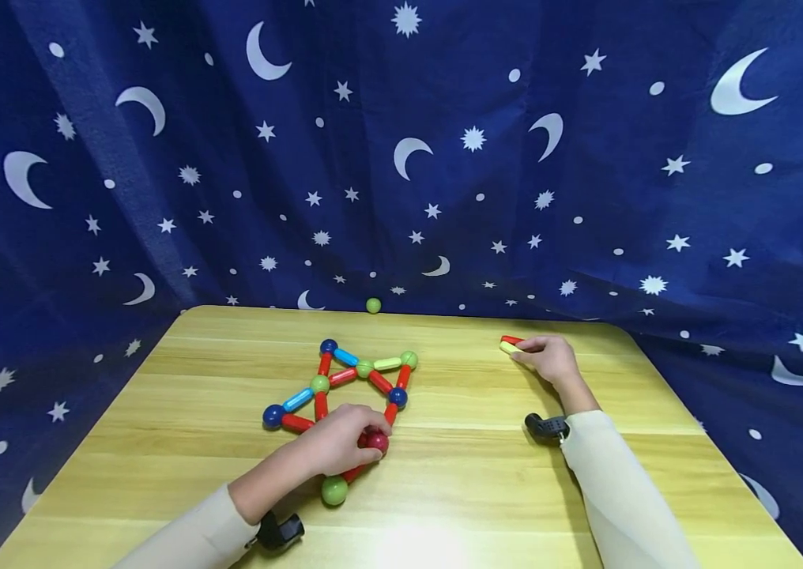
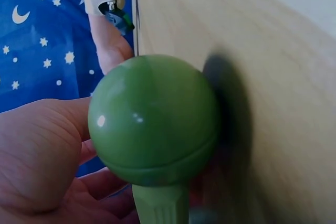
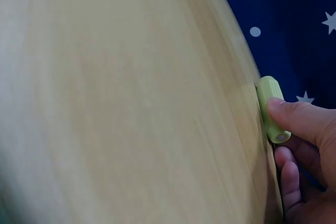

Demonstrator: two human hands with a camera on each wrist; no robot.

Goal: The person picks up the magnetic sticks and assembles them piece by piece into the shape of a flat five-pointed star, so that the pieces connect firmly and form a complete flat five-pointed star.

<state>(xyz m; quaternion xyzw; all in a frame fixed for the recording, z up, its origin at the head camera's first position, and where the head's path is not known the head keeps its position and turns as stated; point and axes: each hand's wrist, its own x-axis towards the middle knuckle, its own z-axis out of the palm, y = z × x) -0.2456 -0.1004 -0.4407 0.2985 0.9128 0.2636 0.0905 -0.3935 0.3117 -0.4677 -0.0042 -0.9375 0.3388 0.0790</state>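
My left hand (image 1: 341, 439) grips a red ball (image 1: 377, 442) at the near side of a frame of magnetic rods and balls on the table. A green ball (image 1: 334, 490) sits nearest me, and looms large in the left wrist view with a green rod (image 2: 160, 203) under it. Blue balls (image 1: 274, 416), green balls (image 1: 319, 384), red rods (image 1: 342, 377) and light blue rods (image 1: 298, 399) make up the rest. At the far right, my right hand (image 1: 551, 359) pinches a yellow-green rod (image 3: 272, 111) between thumb and fingers. A red rod (image 1: 512, 339) lies just behind it.
A loose green ball (image 1: 373, 305) sits at the table's far edge, against the dark blue curtain (image 1: 473, 197) with moons and stars. The wooden table (image 1: 473, 442) has rounded far corners. A black wrist camera (image 1: 546, 427) is strapped at each sleeve.
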